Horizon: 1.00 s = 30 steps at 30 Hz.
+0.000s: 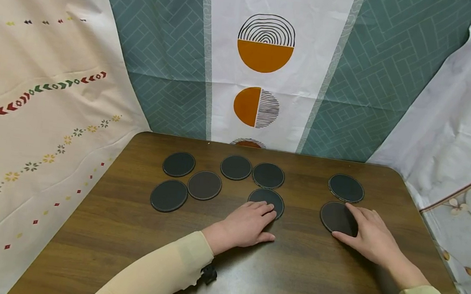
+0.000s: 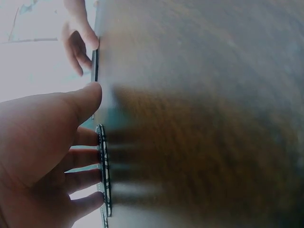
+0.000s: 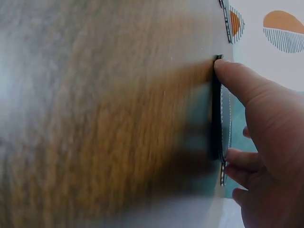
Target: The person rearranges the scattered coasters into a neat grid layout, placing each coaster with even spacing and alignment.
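Observation:
Flat, round black coasters with a stitched-looking rim lie on a wooden table. My left hand (image 1: pixel 247 223) rests its fingertips on the near middle coaster (image 1: pixel 259 196), fingers stretched out and thumb off to the side. In the left wrist view those fingers (image 2: pixel 83 180) meet the edge-on coaster (image 2: pixel 105 166). At the right, my right hand (image 1: pixel 372 236) spans another coaster (image 1: pixel 334 216), thumb at its near rim and fingers at the far rim. The right wrist view has this coaster (image 3: pixel 217 111) held between thumb and fingertips. A further coaster (image 1: pixel 346 188) lies just behind it.
Two coasters, one at the back (image 1: pixel 236 167) and one beside it (image 1: pixel 268 175), lie beyond my left hand. Three more, including a browner one (image 1: pixel 204 185), form a group at the left. Patterned cloths hang behind the table (image 1: pixel 120 240) and along both sides.

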Motion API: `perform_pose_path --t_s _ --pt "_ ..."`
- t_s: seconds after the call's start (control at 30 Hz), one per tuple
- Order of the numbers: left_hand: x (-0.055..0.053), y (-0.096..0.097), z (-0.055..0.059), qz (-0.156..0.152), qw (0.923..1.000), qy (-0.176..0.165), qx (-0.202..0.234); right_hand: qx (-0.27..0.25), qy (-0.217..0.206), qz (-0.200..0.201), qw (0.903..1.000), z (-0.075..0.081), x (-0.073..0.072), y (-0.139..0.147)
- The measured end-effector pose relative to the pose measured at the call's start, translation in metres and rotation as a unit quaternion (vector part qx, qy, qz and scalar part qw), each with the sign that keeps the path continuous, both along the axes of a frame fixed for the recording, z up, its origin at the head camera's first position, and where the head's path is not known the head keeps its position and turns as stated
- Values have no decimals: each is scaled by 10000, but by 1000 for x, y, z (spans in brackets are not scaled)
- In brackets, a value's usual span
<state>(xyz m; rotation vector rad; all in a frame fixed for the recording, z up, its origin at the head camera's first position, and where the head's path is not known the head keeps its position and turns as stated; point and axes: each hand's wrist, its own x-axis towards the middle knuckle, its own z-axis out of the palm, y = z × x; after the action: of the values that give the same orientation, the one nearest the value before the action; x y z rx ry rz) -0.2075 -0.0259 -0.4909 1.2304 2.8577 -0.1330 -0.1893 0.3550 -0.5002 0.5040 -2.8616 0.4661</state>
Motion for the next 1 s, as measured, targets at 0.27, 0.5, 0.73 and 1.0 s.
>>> perform_pose_path --t_s 0.27,0.5,0.73,1.0 --pt "0 0 1 -6 10000 1 11 -22 17 49 10000 4 -2 -11" --pt "0 -1 2 -24 10000 -22 29 -11 -2 153 9999 7 -8 -23" --pt "0 -1 1 -21 10000 -13 26 -26 -231 241 9994 9 -13 -36" --pt "0 -1 0 -35 10000 45 31 6 -284 321 9991 9 -23 -51"
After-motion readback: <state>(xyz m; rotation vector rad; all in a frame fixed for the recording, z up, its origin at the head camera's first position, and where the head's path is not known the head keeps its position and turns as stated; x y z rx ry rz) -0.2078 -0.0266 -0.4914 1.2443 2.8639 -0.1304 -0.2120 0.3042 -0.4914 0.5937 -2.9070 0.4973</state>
